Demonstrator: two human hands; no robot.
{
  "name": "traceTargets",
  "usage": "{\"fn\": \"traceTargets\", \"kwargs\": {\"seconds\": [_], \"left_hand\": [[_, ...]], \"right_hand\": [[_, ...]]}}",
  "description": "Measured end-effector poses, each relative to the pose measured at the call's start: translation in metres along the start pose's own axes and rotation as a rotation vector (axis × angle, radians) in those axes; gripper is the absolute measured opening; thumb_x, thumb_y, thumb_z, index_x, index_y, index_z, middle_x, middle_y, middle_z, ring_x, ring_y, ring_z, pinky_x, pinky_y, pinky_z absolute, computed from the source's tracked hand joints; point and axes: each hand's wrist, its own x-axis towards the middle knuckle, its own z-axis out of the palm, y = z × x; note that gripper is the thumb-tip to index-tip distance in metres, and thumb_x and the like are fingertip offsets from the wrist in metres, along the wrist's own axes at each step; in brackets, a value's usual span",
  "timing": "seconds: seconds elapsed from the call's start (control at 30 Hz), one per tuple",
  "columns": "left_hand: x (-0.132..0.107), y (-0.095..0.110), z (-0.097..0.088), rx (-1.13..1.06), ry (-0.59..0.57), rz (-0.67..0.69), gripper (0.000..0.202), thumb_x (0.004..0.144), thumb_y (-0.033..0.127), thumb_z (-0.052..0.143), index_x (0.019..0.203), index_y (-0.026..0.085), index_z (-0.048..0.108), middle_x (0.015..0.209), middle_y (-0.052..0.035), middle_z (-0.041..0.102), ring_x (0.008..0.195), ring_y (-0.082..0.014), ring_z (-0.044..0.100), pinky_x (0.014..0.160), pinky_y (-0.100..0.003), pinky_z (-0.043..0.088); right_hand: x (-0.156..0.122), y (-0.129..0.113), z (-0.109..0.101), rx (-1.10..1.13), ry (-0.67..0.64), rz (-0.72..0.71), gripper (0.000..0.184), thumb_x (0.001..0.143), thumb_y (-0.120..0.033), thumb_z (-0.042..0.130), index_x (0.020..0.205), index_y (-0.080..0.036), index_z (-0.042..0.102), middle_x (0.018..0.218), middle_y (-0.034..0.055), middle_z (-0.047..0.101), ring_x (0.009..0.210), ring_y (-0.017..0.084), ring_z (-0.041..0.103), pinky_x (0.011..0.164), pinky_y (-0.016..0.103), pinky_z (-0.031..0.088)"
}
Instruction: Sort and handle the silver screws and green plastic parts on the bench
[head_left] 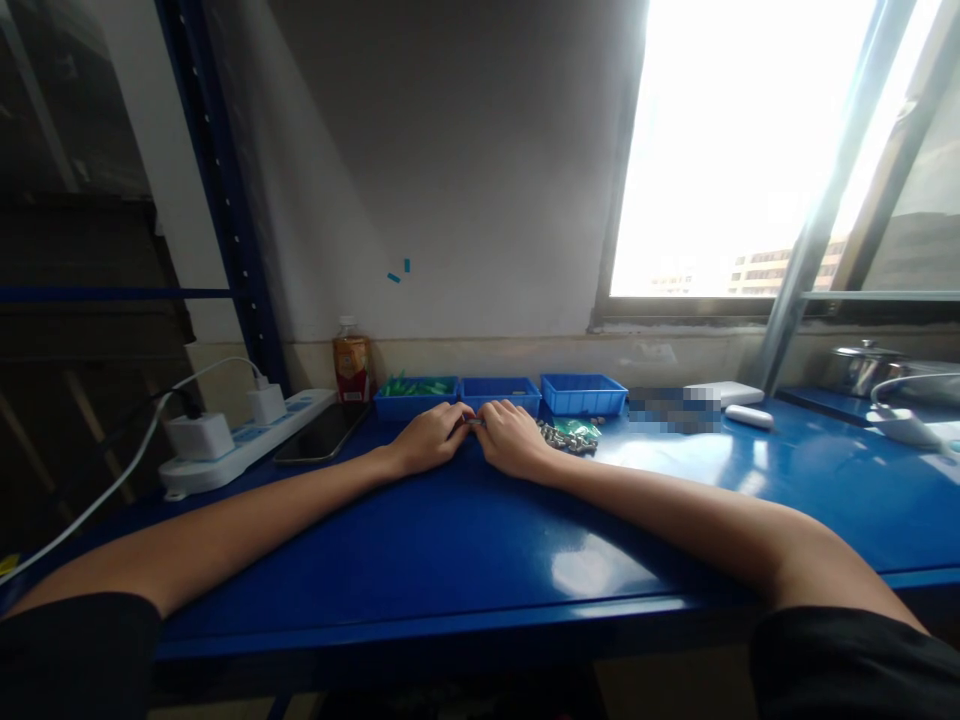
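My left hand (430, 436) and my right hand (512, 435) rest on the blue table (465, 540), fingertips meeting. Between them they pinch a small metal part (475, 422), too small to name. Both hands have curled fingers. Just right of my right hand lies a pile of small metal and green parts (570, 435). Behind the hands stand three blue trays: the left tray (415, 397) holds green pieces, the middle tray (500, 391) sits right behind my fingers, and the right tray (583, 393) is beside it.
A black phone (322, 433) lies left of my hands, beside a white power strip (240, 445) with chargers and cables. A bottle (352, 367) stands by the wall. White devices (739, 405) and a metal pot (862, 367) sit at the right under the window.
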Motion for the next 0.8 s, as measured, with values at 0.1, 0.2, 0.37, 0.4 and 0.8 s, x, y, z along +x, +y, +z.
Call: {"fn": "traceTargets", "kwargs": {"seconds": [0.1, 0.2, 0.37, 0.4, 0.8], "left_hand": [[-0.0001, 0.0000, -0.0003, 0.009, -0.008, 0.003, 0.021, 0.092, 0.027, 0.042, 0.104, 0.018, 0.056, 0.089, -0.0063, 0.062, 0.082, -0.0192, 0.059, 0.074, -0.030, 0.046], [-0.0002, -0.0012, 0.0000, 0.010, -0.011, 0.008, 0.021, 0.092, 0.027, 0.042, 0.104, 0.018, 0.057, 0.089, -0.0064, 0.062, 0.083, -0.0195, 0.059, 0.075, -0.030, 0.046], [0.0004, -0.0020, 0.0002, 0.008, -0.031, 0.022, 0.020, 0.092, 0.026, 0.043, 0.102, 0.017, 0.057, 0.091, -0.0070, 0.063, 0.084, -0.0197, 0.059, 0.076, -0.031, 0.046], [0.0005, -0.0017, 0.0000, 0.007, -0.033, 0.025, 0.019, 0.091, 0.025, 0.043, 0.101, 0.017, 0.057, 0.091, -0.0071, 0.063, 0.085, -0.0197, 0.059, 0.076, -0.031, 0.046], [-0.0010, -0.0008, -0.0004, 0.030, 0.003, -0.001, 0.017, 0.090, 0.029, 0.046, 0.100, 0.019, 0.055, 0.087, -0.0049, 0.061, 0.081, -0.0189, 0.059, 0.073, -0.030, 0.046]], "right_hand": [[0.0004, -0.0003, 0.0006, 0.008, 0.001, -0.001, 0.021, 0.095, -0.031, 0.038, 0.095, -0.016, 0.054, 0.095, 0.0082, 0.063, 0.091, 0.021, 0.055, 0.076, 0.031, 0.037], [0.0007, -0.0004, 0.0012, 0.010, -0.001, -0.004, 0.022, 0.096, -0.032, 0.038, 0.095, -0.016, 0.054, 0.095, 0.0080, 0.063, 0.091, 0.021, 0.054, 0.076, 0.031, 0.037], [0.0011, -0.0003, 0.0010, 0.003, -0.022, -0.006, 0.023, 0.096, -0.031, 0.037, 0.095, -0.016, 0.054, 0.095, 0.0086, 0.063, 0.092, 0.022, 0.054, 0.077, 0.032, 0.037], [0.0011, -0.0003, 0.0007, 0.004, -0.026, -0.007, 0.023, 0.096, -0.031, 0.037, 0.095, -0.016, 0.054, 0.095, 0.0086, 0.063, 0.093, 0.022, 0.054, 0.077, 0.032, 0.037], [0.0009, -0.0008, -0.0010, -0.001, -0.015, 0.001, 0.027, 0.097, -0.032, 0.033, 0.092, -0.017, 0.055, 0.094, 0.0080, 0.063, 0.091, 0.021, 0.054, 0.078, 0.031, 0.036]]}}
